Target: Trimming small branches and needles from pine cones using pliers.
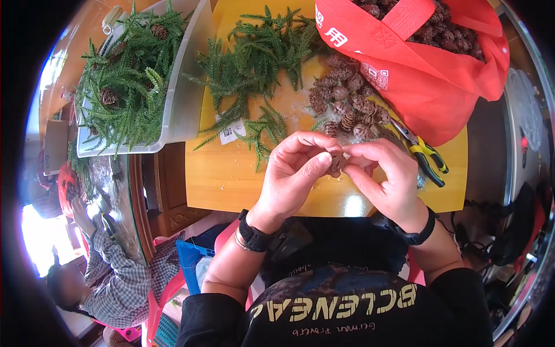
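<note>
Between my two hands, just above the front part of the yellow table (243,191), is a small brown pine cone (336,164). My left hand (298,170) pinches it between thumb and fingers. From the other side my right hand (384,173) has its fingertips closed at the cone's edge; whether a thin wire or anything else is in them I cannot make out. Beyond my hands lies a pile of loose pine cones (347,98). Pliers with yellow and black handles (426,153) rest right of the pile. Green artificial pine sprigs (251,63) are spread to the left.
A red fabric bag (416,75) full of pine cones fills the far right. At the left stands a clear plastic bin (179,98) holding green sprigs with cones. A white tag (232,132) lies among the sprigs. Another person in a checked shirt (124,283) works at lower left.
</note>
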